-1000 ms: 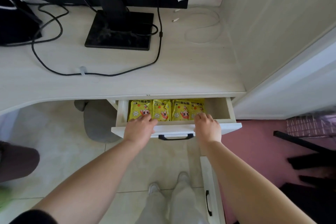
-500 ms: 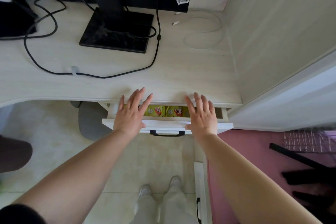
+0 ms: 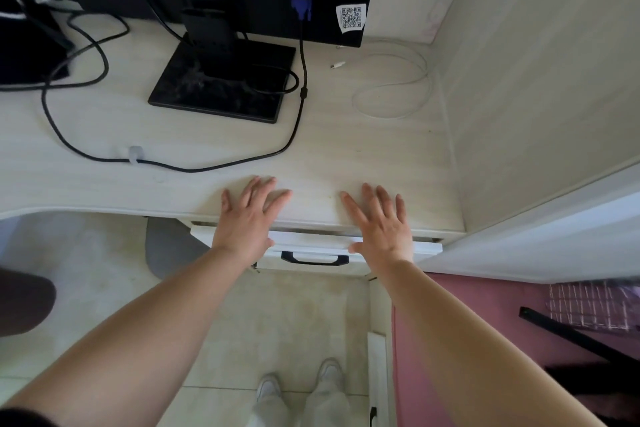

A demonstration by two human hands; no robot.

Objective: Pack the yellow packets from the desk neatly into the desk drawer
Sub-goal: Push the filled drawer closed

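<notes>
Since half a second ago: drawer pushed almost home, packets gone from sight, both hands further forward over the desk edge.

Left hand (image 3: 247, 218): flat, fingers straight and fanned, holding nothing. Heel of the palm looks to bear on the top left of the drawer (image 3: 311, 242) front; fingers reach over the desk (image 3: 363, 156) lip. Cannot tell whether the fingertips touch the desktop.

Right hand (image 3: 379, 222): same posture, spread wide and empty, palm heel at the drawer's right part, thumb lying along the white front.

Drawer: thin dark slit left under the desk edge, so not quite seated. Black handle (image 3: 314, 258) between the wrists, untouched.

Yellow packets: none visible on the desk; judged to be inside the drawer, hidden.

Step in hand, as judged: final closing push. Press evenly with both palms so the front goes in square, and lift the fingers clear of the slit.

Beyond: monitor stand (image 3: 221, 87), black cable (image 3: 173, 166) looping across the desk, white cable (image 3: 391, 87) coiled near the right wall.
</notes>
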